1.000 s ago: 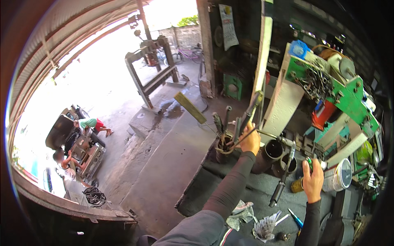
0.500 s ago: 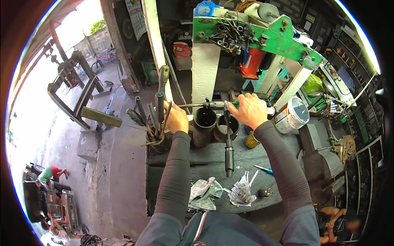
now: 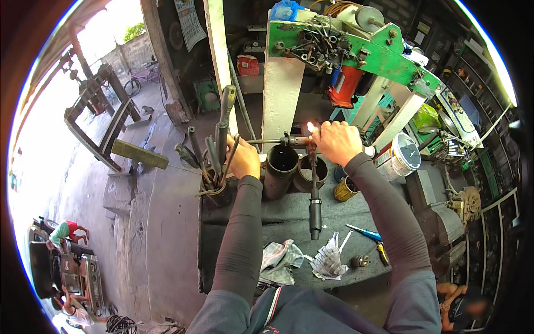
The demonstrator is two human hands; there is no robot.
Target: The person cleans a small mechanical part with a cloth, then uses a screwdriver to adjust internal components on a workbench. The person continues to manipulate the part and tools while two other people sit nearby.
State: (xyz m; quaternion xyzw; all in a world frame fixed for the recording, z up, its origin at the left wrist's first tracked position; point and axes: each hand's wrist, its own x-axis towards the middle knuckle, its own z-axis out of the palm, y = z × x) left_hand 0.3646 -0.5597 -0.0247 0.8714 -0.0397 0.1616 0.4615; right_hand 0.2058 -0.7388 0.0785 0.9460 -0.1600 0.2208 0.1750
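Note:
A small flame (image 3: 310, 127) burns at the thumb of my right hand (image 3: 338, 142). The fingers are closed as on a lighter, whose body they hide. Just below is a horizontal metal tube (image 3: 297, 141) with a small fitting. From its right end a thin shaft with a thick dark cylinder (image 3: 315, 217) extends toward me. My left hand (image 3: 243, 160) is closed near the tube's thin left end, partly behind upright tools; its grip is hidden. Those tools, among them a screwdriver (image 3: 227, 106), stand in a dark can (image 3: 218, 197). Two open dark cylinders (image 3: 276, 183) (image 3: 305, 181) stand below the tube.
On the dark bench (image 3: 289, 222) lie a rag (image 3: 281, 261), crumpled paper (image 3: 331, 259), a small metal part (image 3: 360, 260), a blue pen-like tool (image 3: 364, 231) and a yellow-handled tool (image 3: 382, 253). A white bucket (image 3: 397, 158) stands at right. A green press frame (image 3: 345, 47) rises beyond.
A flame has appeared at my right thumb, where a green bit showed before. The view has shifted slightly, and the yellow-handled tool now shows beside my right forearm.

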